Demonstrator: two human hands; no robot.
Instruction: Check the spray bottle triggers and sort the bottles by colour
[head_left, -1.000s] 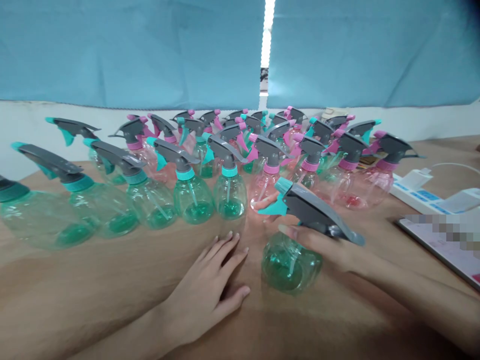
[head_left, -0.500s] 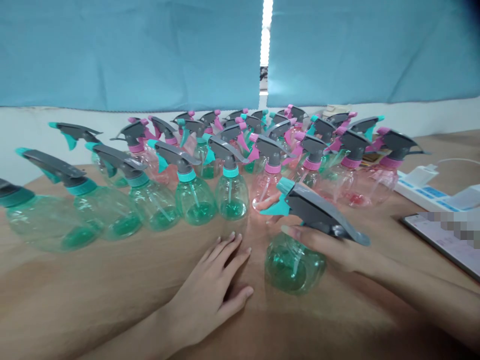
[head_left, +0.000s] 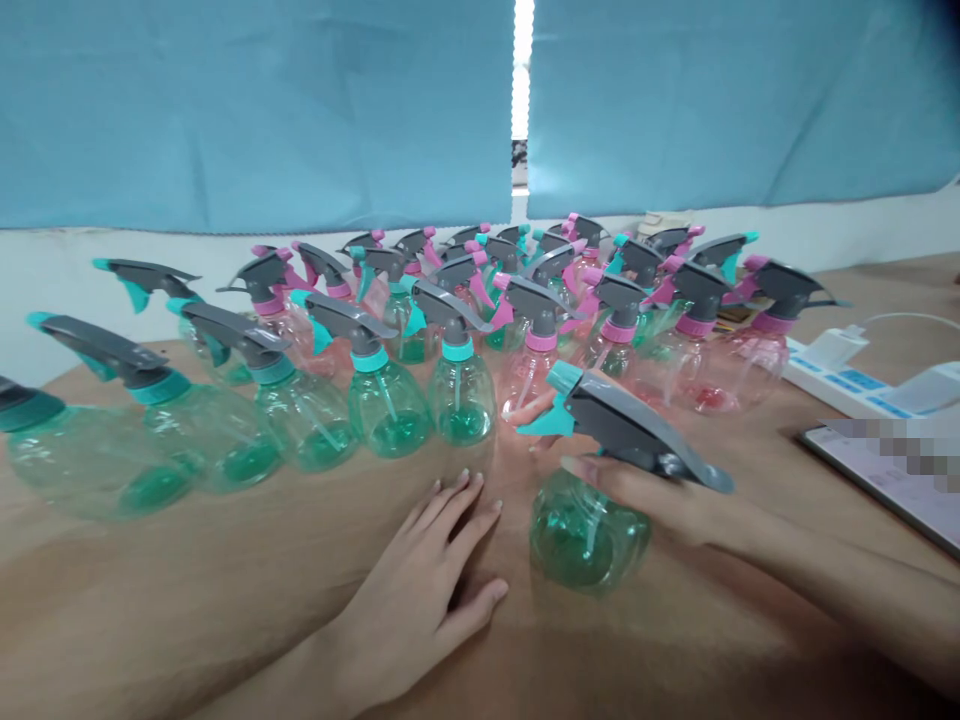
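My right hand point(head_left: 637, 485) is wrapped around the neck of a green spray bottle point(head_left: 589, 535) with a grey and turquoise trigger head. Its nozzle points left, and part of its collar is hidden by my fingers. To the left, my left hand point(head_left: 427, 585) lies flat on the wooden table point(head_left: 225, 590), fingers spread and holding nothing. Beyond its fingertips stands a green spray bottle point(head_left: 463, 400) with a turquoise collar. A pink spray bottle point(head_left: 531, 372) is just behind the fingers of my right hand.
Several more green bottles point(head_left: 300, 425) line the left side. Pink bottles point(head_left: 757, 350) and green ones crowd the back. On the right lie a white power strip point(head_left: 840, 375) with plugs and a phone point(head_left: 885, 480). A blue curtain point(head_left: 262, 110) hangs behind.
The view has shifted slightly, so the back bottles sit a little lower and further left. Both hands keep their poses, the right one still around the spray bottle.
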